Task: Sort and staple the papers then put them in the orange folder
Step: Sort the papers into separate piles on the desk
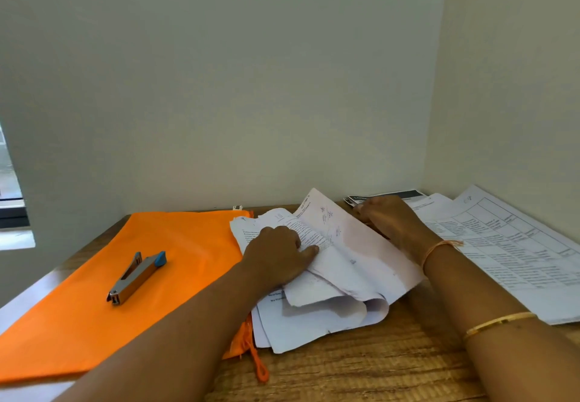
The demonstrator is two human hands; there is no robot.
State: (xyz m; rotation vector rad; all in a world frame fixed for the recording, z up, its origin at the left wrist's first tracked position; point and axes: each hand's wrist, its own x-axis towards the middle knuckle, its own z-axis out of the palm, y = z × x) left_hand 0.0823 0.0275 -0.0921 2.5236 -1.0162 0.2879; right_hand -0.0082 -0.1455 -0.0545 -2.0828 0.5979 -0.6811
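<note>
An orange folder (103, 291) lies flat on the left of the wooden table (361, 367), with a silver stapler (136, 277) with a blue tip resting on it. A loose, curled pile of white papers (342, 279) sits in the middle. My left hand (277, 255) presses down on this pile, fingers bent over a printed sheet. My right hand (392, 221) reaches behind a lifted sheet toward the back; its fingertips are hidden, so what it touches is unclear.
More printed sheets with tables (508, 244) spread over the right side up to the wall. A dark-headed leaflet (405, 195) lies at the back corner. An orange cord (259, 367) trails from the folder. Walls close off the back and right.
</note>
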